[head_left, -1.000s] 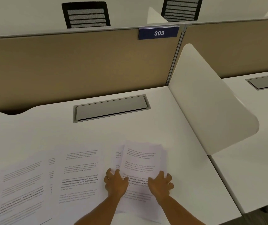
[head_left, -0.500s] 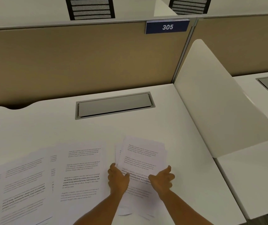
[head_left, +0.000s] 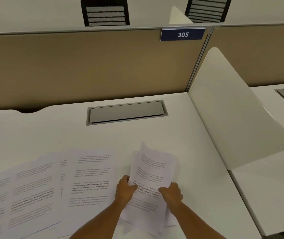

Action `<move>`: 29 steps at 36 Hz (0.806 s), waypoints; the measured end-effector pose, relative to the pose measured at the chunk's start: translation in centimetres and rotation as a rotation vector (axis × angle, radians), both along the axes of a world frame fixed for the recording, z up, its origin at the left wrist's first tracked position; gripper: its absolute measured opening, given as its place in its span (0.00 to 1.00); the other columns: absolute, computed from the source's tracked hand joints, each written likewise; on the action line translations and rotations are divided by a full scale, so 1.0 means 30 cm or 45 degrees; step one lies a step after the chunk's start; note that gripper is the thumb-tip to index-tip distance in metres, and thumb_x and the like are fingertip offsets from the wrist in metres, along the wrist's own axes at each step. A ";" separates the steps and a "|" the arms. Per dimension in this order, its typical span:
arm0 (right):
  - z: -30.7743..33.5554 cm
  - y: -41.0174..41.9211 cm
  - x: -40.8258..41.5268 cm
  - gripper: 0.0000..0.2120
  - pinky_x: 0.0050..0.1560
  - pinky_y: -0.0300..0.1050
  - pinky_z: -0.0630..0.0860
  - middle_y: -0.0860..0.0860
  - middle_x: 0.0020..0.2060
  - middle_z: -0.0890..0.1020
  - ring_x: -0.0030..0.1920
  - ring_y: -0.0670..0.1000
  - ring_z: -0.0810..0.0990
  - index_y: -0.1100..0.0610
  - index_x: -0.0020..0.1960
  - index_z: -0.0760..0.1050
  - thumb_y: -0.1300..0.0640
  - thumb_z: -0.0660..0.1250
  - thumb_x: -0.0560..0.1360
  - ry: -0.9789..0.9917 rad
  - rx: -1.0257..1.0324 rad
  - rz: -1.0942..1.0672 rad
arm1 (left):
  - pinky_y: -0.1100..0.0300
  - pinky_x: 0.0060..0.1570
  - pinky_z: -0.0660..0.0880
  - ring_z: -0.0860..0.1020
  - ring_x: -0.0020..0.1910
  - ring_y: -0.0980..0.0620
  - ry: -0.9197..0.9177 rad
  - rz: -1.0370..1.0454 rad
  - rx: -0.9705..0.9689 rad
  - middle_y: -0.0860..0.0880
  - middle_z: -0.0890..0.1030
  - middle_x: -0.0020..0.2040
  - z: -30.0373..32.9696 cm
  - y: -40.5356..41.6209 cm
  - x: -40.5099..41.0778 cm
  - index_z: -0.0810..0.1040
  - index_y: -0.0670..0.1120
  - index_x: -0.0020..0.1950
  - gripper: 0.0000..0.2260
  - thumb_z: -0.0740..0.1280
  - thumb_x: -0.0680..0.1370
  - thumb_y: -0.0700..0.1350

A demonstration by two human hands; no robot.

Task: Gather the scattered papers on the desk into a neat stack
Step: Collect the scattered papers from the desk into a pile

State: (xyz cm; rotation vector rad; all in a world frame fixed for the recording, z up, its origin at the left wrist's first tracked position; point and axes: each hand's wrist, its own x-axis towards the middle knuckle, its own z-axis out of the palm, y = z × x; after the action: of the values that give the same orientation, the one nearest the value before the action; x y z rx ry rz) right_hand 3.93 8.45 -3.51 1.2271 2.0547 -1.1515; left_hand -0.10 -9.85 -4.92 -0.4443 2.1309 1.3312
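Observation:
A small bundle of printed white papers (head_left: 152,169) is raised off the white desk (head_left: 51,135), its far end tilted upward. My left hand (head_left: 124,189) grips the bundle's left edge and my right hand (head_left: 171,192) grips its right edge, thumbs on top. To the left, several other printed sheets (head_left: 91,180) lie flat and overlapping on the desk, running out of view at the lower left (head_left: 8,200).
A grey cable-hatch lid (head_left: 126,112) is set into the desk behind the papers. A tan partition (head_left: 86,66) with a blue "305" sign (head_left: 182,34) closes the back. A white curved divider (head_left: 232,107) stands on the right. Black chair backs (head_left: 105,12) show beyond.
My hands went from pressing flat on the right-hand sheets to closing on their side edges. The bundle has lifted off the desk and its top has tipped up.

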 end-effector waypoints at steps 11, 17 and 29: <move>0.038 0.013 0.039 0.28 0.54 0.52 0.82 0.57 0.60 0.80 0.55 0.57 0.82 0.59 0.63 0.72 0.54 0.80 0.68 0.300 -0.322 -0.177 | 0.70 0.36 0.79 0.85 0.44 0.61 0.025 -0.007 0.356 0.61 0.86 0.43 0.119 -0.065 0.023 0.80 0.51 0.57 0.14 0.74 0.73 0.39; 0.088 0.032 0.037 0.27 0.50 0.50 0.86 0.51 0.54 0.88 0.52 0.52 0.88 0.52 0.63 0.79 0.52 0.82 0.66 0.598 -0.579 -0.118 | 0.62 0.50 0.81 0.85 0.52 0.55 0.099 -0.023 0.429 0.55 0.87 0.53 0.196 -0.153 0.003 0.81 0.52 0.58 0.16 0.77 0.72 0.43; 0.133 -0.054 -0.045 0.20 0.57 0.57 0.83 0.53 0.55 0.88 0.52 0.55 0.88 0.56 0.61 0.80 0.58 0.78 0.70 0.631 -0.759 0.035 | 0.54 0.50 0.83 0.85 0.51 0.51 0.178 0.141 0.418 0.52 0.86 0.55 0.267 -0.363 -0.004 0.81 0.50 0.59 0.17 0.76 0.72 0.42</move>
State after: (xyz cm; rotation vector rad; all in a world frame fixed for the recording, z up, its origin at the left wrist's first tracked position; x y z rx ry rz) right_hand 2.59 6.82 0.48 0.6615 1.8026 -2.0177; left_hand -0.22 -20.73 3.09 -0.3451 1.9665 1.7840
